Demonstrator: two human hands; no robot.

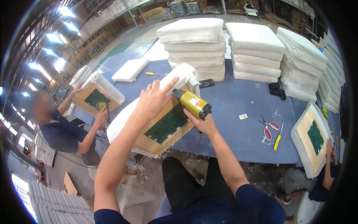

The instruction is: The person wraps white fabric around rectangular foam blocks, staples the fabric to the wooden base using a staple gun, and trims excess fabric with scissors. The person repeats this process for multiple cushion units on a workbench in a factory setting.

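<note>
A seat cushion (pixel 126 118) in white fabric leans tilted before me, its underside towards me: a wooden board (pixel 143 141) with a green webbed opening (pixel 164 128). My left hand (pixel 154 98) grips its upper edge, fingers over the white cover and thumb side on the board. In my right hand (pixel 199 121) is a yellow-green electric staple gun (pixel 194 104), its nose against the cushion's edge close to my left fingertips. The right fingers are partly hidden behind the tool. Fabric bunches at the upper corner (pixel 188 74).
On the blue table (pixel 231 127) lie red-handled scissors (pixel 269 128), a yellow screwdriver (pixel 278 139), another screwdriver (pixel 153 73) and a phone (pixel 206 83). Stacked white cushions (pixel 195 48) stand behind. Co-workers at left (pixel 67 130) and right (pixel 330 156) handle similar cushions.
</note>
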